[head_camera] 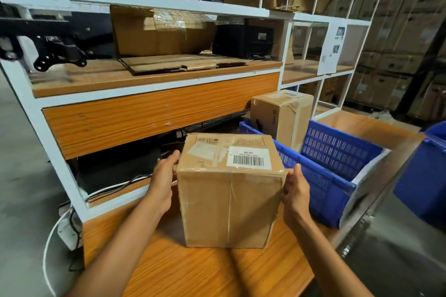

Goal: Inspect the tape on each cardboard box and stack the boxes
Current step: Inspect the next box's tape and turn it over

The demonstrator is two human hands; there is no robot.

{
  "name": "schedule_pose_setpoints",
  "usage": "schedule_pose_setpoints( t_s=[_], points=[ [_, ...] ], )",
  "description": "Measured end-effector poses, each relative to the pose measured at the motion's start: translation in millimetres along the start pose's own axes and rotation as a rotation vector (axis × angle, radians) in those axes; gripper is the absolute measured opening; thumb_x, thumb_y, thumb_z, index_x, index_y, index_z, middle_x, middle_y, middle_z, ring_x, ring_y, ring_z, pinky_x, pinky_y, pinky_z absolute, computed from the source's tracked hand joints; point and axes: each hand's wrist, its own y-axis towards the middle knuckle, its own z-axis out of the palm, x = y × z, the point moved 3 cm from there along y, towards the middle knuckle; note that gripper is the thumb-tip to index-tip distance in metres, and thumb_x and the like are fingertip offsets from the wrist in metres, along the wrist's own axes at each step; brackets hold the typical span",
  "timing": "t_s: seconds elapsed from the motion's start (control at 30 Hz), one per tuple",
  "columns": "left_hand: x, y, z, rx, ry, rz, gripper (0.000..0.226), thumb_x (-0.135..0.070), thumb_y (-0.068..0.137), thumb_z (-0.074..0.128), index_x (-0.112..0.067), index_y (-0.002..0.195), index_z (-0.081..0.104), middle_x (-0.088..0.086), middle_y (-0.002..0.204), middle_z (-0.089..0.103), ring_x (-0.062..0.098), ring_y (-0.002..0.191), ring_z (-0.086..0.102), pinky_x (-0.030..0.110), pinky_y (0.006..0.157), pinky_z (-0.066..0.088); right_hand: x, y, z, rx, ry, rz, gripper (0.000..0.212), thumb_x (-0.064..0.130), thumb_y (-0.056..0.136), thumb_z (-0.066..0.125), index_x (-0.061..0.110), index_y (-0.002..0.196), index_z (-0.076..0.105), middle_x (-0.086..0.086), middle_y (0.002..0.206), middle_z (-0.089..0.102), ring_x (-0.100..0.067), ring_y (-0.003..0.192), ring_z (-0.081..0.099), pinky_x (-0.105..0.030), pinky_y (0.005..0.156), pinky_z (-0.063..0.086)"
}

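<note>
My left hand (164, 176) and right hand (295, 190) grip opposite sides of the cardboard box (229, 200), which stands upright mid-bench (193, 272). A second box (280, 113) sits inside the blue crate (337, 152) by the bench's right edge.

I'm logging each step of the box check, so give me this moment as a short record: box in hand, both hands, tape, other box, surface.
held box: cardboard box, barcode label on top
left hand: grips its left side
right hand: grips its right edge
tape: clear strip down the front seam, wrinkled
second box: upright in the blue crate, to the right
surface: wooden table
</note>
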Motion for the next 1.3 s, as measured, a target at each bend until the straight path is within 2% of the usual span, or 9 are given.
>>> schedule_pose_setpoints(
  t_s=[0.03, 0.1, 0.23, 0.37, 0.5, 0.7, 0.87, 1.07, 1.3],
  points=[
    [0, 2, 1, 0.022, 0.052, 0.011, 0.042, -0.052, 0.092, 0.060, -0.020, 0.119, 0.062, 0.002, 0.123, 0.063, 0.024, 0.123, 0.052, 0.045, 0.107, 0.040, 4, 1, -2, -0.017, -0.030, -0.047, 0.045, 0.048, 0.100, 0.047, 0.012, 0.079, 0.064, -0.003, 0.082, 0.073, -0.015, 0.078, 0.068, -0.038, 0.074, 0.052],
    [-9, -1, 3, 0.009, 0.228, 0.151, 0.023, -0.034, 0.098, 0.059, -0.018, 0.114, 0.060, 0.001, 0.114, 0.061, 0.023, 0.116, 0.054, 0.034, 0.092, 0.044, 17, 2, -2, -0.012, -0.123, -0.200, 0.031, 0.040, 0.092, 0.055, 0.011, 0.091, 0.066, -0.003, 0.092, 0.072, -0.016, 0.091, 0.068, -0.040, 0.084, 0.054],
    [-34, -21, 16, -0.109, 0.722, 0.792, 0.020, -0.028, 0.096, 0.058, -0.015, 0.110, 0.062, 0.000, 0.115, 0.054, 0.012, 0.107, 0.053, 0.028, 0.087, 0.045, 55, -5, 21, 0.067, -0.496, -0.589, 0.022, 0.034, 0.091, 0.059, 0.015, 0.098, 0.068, 0.004, 0.100, 0.065, -0.005, 0.098, 0.062, -0.011, 0.078, 0.049],
    [-25, -32, 37, 0.074, 0.937, 1.004, 0.036, -0.037, 0.093, 0.045, -0.011, 0.107, 0.066, 0.000, 0.111, 0.059, 0.014, 0.104, 0.056, 0.029, 0.088, 0.049, 62, -4, 56, 0.320, -0.844, -0.654, 0.026, 0.039, 0.095, 0.056, 0.020, 0.101, 0.072, 0.009, 0.104, 0.063, -0.006, 0.099, 0.059, -0.027, 0.080, 0.055],
    [-5, -40, 45, 0.024, 1.173, 1.179, 0.036, -0.041, 0.097, 0.043, -0.015, 0.104, 0.067, 0.001, 0.108, 0.065, 0.018, 0.100, 0.060, 0.032, 0.089, 0.038, 49, -9, 70, 0.289, -1.163, -0.785, 0.032, 0.046, 0.094, 0.046, 0.025, 0.092, 0.071, 0.009, 0.095, 0.062, -0.011, 0.088, 0.053, -0.034, 0.074, 0.048],
    [-32, -30, 64, 0.045, 1.321, 1.134, 0.035, -0.047, 0.097, 0.043, -0.020, 0.078, 0.054, -0.004, 0.079, 0.053, 0.019, 0.077, 0.053, 0.034, 0.062, 0.041, 72, 7, 84, 0.468, -1.283, -0.679, 0.026, 0.041, 0.096, 0.057, 0.019, 0.089, 0.069, 0.006, 0.091, 0.060, -0.014, 0.089, 0.053, -0.034, 0.070, 0.048],
    [-54, -10, 80, 0.143, 1.434, 0.920, 0.033, -0.046, 0.099, 0.046, -0.019, 0.107, 0.063, -0.002, 0.106, 0.061, 0.019, 0.103, 0.055, 0.035, 0.074, 0.043, 68, 17, 106, 0.610, -1.333, -0.611, 0.034, 0.050, 0.098, 0.052, 0.026, 0.111, 0.070, 0.004, 0.115, 0.066, -0.018, 0.106, 0.058, -0.041, 0.087, 0.050],
    [-62, -13, 94, 0.191, 1.609, 0.912, 0.025, -0.038, 0.096, 0.047, -0.020, 0.103, 0.062, -0.001, 0.104, 0.062, 0.022, 0.101, 0.059, 0.034, 0.069, 0.043, 68, 20, 115, 0.666, -1.489, -0.564, 0.028, 0.044, 0.097, 0.046, 0.022, 0.110, 0.057, -0.002, 0.117, 0.057, -0.025, 0.116, 0.049, -0.049, 0.092, 0.046],
    [-61, 0, 96, 0.199, 1.678, 0.784, 0.032, -0.036, 0.101, 0.041, -0.019, 0.115, 0.064, 0.004, 0.118, 0.061, 0.024, 0.113, 0.055, 0.038, 0.082, 0.049, 56, 29, 126, 0.788, -1.557, -0.526, 0.043, 0.044, 0.104, 0.031, 0.022, 0.137, 0.049, -0.007, 0.137, 0.050, -0.027, 0.125, 0.047, -0.049, 0.100, 0.044]
  ],
)
